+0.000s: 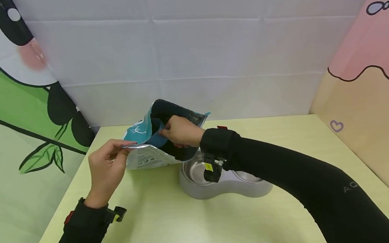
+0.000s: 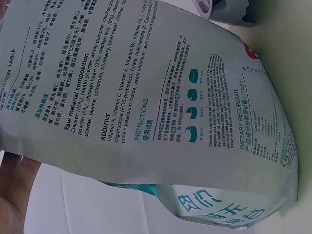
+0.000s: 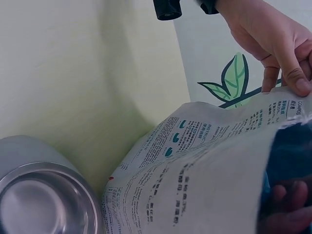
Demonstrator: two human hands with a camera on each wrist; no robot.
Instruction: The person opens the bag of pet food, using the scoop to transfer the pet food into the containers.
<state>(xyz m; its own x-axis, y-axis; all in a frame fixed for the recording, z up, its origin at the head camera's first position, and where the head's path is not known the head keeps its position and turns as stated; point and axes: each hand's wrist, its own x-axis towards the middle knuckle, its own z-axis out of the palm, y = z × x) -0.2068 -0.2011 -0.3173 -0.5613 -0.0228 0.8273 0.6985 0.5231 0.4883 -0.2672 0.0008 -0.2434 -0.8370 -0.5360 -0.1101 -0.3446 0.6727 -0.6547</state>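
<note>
1 bag (image 1: 150, 156), held at the back of the tabletop (image 1: 175, 222), L of center, mouth gaping up/fwd. Leans at a tilt. Teal front w/ white cartoon face lines; back panel pale grey-white, creased, dense blk + teal print, CN + EN. Legible heads: "Raw material composition", "ADDITIVE", "INSTRUCTIONS", "DIETARY RECUPERATE". Row of 4 teal icons under INSTRUCTIONS, 1 red mark near the edge. Inside dark; can't tell the contents.

1 scoop (image 1: 157, 141), blue, cup-shaped, sitting in the bag mouth, part hidden by bag edge + fingers.

2 hands, both occupied. R hand (image 1: 184, 132) reaches into the bag, fingers curled, pinching the scoop at its near side. L hand (image 1: 107, 166) pinches the bag's near L rim btwn thumb + fingers, edge pulled out.

1 stand (image 1: 227, 189), grey, rounded, w/ waisted front, on tabletop just R of the bag & nearer the viewer. 2 steel bowls set in it side by side: L bowl (image 1: 195, 171) and R bowl (image 1: 248, 177), both partly behind R arm / wrist gear. L bowl shows bare shiny metal; R bowl mostly covered, can't tell the inside.

2 blk sleeves (image 1: 287, 167), 1 blk cam (image 1: 213, 171) per wrist, yellow tag on each.

Bkgd: 1 white sheet (image 1: 209, 51) w/ fold lines at rear; cartoon panels both sides, L green/white/blk (image 1: 25, 100), R pink/tan (image 1: 367, 96) w/ 1 purple heart outline (image 1: 336, 126).
</note>
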